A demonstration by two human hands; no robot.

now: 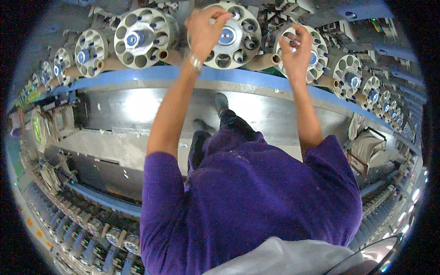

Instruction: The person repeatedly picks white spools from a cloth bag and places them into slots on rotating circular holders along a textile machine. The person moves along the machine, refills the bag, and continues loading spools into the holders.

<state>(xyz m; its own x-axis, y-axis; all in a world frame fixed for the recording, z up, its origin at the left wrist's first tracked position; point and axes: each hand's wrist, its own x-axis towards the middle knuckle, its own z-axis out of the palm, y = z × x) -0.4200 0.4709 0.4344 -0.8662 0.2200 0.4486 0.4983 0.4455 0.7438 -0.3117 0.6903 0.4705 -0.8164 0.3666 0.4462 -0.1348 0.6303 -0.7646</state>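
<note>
My left hand, with a band at the wrist, reaches over the left side of a round cream magazine with a blue hub. Its fingers are pinched together near a dark-tipped bobbin in an upper pocket; what they hold, if anything, is too small to make out. Over the neighbouring magazine on the right is my right hand. There thumb and fingers curl in a pinch around something small that I cannot identify. Behind the fingers, part of that magazine is hidden.
More round magazines with bobbins line the machine to both sides. Brown tubes lie between them, above a blue rail. A second machine row stands at the lower left. Cloth-covered carts flank the aisle floor.
</note>
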